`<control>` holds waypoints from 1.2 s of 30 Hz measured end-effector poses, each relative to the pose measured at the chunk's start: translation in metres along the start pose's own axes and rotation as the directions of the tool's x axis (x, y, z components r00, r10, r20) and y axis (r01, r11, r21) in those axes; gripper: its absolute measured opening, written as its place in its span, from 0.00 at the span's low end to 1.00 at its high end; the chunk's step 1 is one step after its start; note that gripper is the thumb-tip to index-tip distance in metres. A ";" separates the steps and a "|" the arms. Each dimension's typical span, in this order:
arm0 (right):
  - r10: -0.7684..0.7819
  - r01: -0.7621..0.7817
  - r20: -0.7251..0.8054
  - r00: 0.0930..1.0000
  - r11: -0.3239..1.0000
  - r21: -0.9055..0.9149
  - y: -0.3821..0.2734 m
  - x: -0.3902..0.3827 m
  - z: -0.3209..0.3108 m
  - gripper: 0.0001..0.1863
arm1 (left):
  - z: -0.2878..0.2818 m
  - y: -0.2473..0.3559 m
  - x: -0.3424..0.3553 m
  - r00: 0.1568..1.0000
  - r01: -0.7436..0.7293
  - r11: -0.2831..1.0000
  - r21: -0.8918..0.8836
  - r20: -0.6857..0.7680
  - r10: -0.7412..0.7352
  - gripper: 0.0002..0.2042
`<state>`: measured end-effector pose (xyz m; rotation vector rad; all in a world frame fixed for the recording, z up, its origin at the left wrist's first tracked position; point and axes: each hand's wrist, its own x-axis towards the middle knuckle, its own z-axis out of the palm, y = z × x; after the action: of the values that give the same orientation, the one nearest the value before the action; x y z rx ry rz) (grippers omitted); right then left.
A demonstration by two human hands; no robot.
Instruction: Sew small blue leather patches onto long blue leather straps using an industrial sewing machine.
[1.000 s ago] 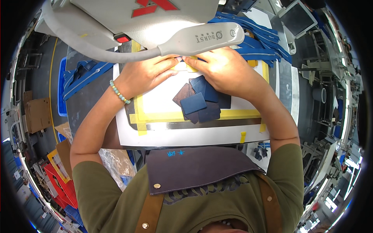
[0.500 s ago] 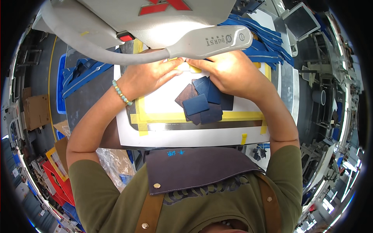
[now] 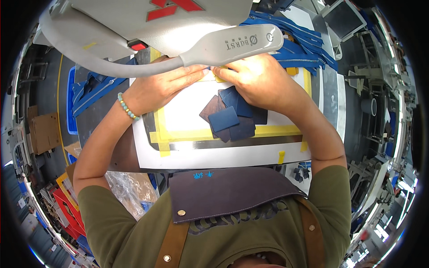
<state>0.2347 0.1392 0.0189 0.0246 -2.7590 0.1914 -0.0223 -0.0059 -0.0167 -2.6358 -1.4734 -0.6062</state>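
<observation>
Left hand (image 3: 155,90) well apart from blue bin (image 3: 72,126)

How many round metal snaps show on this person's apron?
3: one snap at the lower left corner of the bib, one on the left strap, one on the right strap. Others may be hidden.

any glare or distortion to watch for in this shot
Head view: glare washes out part of the right hand below the lamp, and the metal strip shines; the patches look fairly sharp; straight edges bend toward the dark rim.
</observation>
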 end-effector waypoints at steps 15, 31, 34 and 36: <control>0.068 -0.078 0.093 0.993 0.991 0.110 0.001 -0.001 -0.028 0.21 | -0.001 0.017 0.008 0.998 0.052 0.999 0.002 -0.028 -0.052 0.18; 0.032 -0.035 0.035 0.999 0.996 0.087 -0.004 0.000 -0.005 0.19 | -0.003 0.021 0.006 0.996 -0.078 0.978 0.196 -0.023 0.084 0.20; 0.027 -0.031 0.041 0.999 0.995 0.098 -0.003 0.001 -0.008 0.19 | -0.007 0.023 0.011 0.997 -0.073 0.971 0.229 0.007 0.074 0.20; 0.045 -0.055 0.090 0.995 0.991 0.120 0.001 0.000 -0.014 0.20 | -0.008 0.026 0.013 0.998 -0.067 0.965 0.253 0.031 0.061 0.20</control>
<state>0.2403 0.1420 0.0319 -0.0043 -2.8327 0.3808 0.0029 -0.0113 -0.0013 -2.4880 -1.3622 -0.3543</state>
